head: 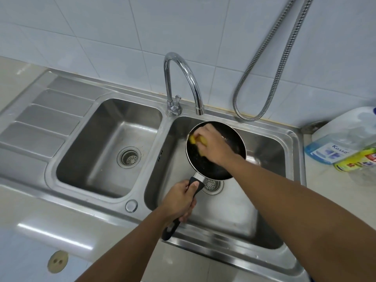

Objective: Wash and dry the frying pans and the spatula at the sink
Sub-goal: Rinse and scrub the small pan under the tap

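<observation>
Head view: frying pan [203, 166] handle pointed back at the person, left hand [179, 198] closed round it in a firm grip, right hand [214, 144] pinching a mostly hidden sponge [192, 140].

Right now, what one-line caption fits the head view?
Left hand grips the frying pan handle over the right basin while the right hand scrubs it with a yellow sponge.

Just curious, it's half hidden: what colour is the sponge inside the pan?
Yellow. The sponge peeks out under the right hand, seen in the head view.
</observation>
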Tool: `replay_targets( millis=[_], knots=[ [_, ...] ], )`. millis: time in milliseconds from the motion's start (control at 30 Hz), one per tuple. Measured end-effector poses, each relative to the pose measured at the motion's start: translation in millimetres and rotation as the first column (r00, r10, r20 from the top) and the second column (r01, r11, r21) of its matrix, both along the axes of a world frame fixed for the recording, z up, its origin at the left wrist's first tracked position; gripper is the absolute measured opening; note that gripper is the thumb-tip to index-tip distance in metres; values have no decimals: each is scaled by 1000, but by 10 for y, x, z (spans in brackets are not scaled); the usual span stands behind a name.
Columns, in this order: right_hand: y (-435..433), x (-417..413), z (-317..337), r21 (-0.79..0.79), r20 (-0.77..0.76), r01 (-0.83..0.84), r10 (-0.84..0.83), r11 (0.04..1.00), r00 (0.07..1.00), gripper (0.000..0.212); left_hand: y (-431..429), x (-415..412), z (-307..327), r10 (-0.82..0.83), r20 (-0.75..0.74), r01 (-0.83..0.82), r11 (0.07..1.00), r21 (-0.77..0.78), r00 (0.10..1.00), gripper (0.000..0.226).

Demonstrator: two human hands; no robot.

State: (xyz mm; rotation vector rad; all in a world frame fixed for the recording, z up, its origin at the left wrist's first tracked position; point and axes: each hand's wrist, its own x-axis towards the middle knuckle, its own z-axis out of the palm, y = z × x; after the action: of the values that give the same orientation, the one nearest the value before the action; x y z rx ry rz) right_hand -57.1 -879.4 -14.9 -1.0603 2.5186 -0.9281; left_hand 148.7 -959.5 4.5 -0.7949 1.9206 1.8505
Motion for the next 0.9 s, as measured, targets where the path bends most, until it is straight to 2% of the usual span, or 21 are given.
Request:
replay_targets(
  millis=[100, 200, 300, 400, 467, 533, 633, 700, 833, 900],
  knots=[
    [-35, 248, -14, -1, 113, -110, 110, 994, 988, 23, -111, -34, -1, 54, 4, -54, 999, 6, 999, 34],
    [211, 232, -22, 103, 253, -142, 113, 984, 961, 11, -263, -29, -6, 93, 17, -93, 995, 39, 996, 36],
    [424, 56, -11, 289, 161, -116, 71, 950, 984, 11, -306, -8, 1, 65, 19, -66, 996, 59, 998, 40],
    [462, -196, -25, 448, -97, 89, -50, 889, 994, 16, -260, 43, 7, 11, 16, -13, 998, 66, 1000, 42],
    [414, -345, -70, 426, -207, 157, -73, 891, 976, 6, -203, 80, 22, -12, 17, 11, 998, 63, 1000, 39],
    [298, -377, -109, 337, -226, 150, -75, 930, 971, 16, -158, 101, 21, -23, 17, 23, 999, 34, 1000, 35],
    [54, -130, -52, 139, -111, 21, -6, 990, 994, 22, -110, 95, 28, -39, -3, 39, 999, -2, 999, 34],
    [-71, 121, -17, 53, -31, -99, 101, 994, 994, 28, -101, 85, 32, -16, -3, 16, 1000, -8, 1000, 34],
    [60, 378, -51, 56, 163, -223, 212, 973, 964, 19, -203, 83, 15, 58, 2, -58, 998, 0, 998, 37],
    [247, 297, -64, 157, 149, -242, 220, 957, 964, 9, -274, 94, 5, 79, 9, -80, 997, 20, 997, 40]
  ],
)
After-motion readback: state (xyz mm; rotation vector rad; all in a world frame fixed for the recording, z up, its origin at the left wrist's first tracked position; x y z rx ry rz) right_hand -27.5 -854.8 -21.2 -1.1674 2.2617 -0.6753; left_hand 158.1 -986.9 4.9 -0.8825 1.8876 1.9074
